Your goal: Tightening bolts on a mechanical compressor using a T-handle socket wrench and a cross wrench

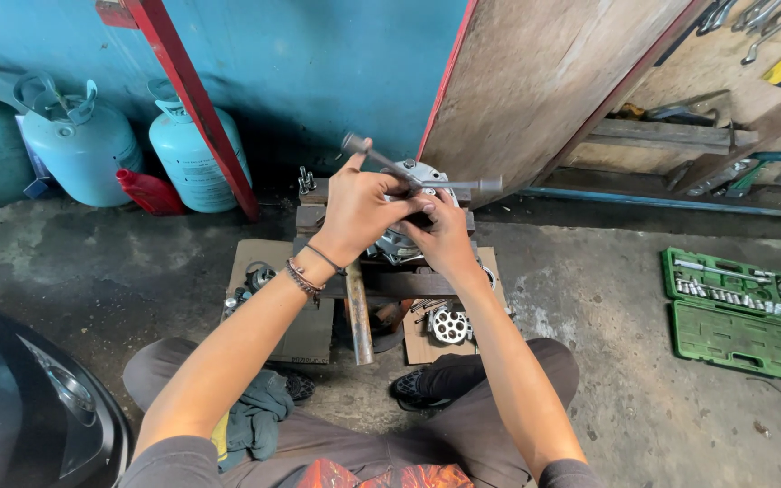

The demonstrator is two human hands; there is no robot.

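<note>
Both hands meet over the metal part (409, 212) on the stand: the left hand (354, 212) fingers are closed on the T-wrench (418, 176), its bar lying left-right, the right hand (445, 237) grips the part below.

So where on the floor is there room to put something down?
Bare concrete lies between the cardboard under the metal part and the green socket case. More lies left of the cardboard, before the gas cylinders. It is crowded on the cardboard, where the left hand and right hand work.

Floor right of bench (409, 282) open — gas cylinders (199, 155), red beam (193, 99) crowd left.
</note>
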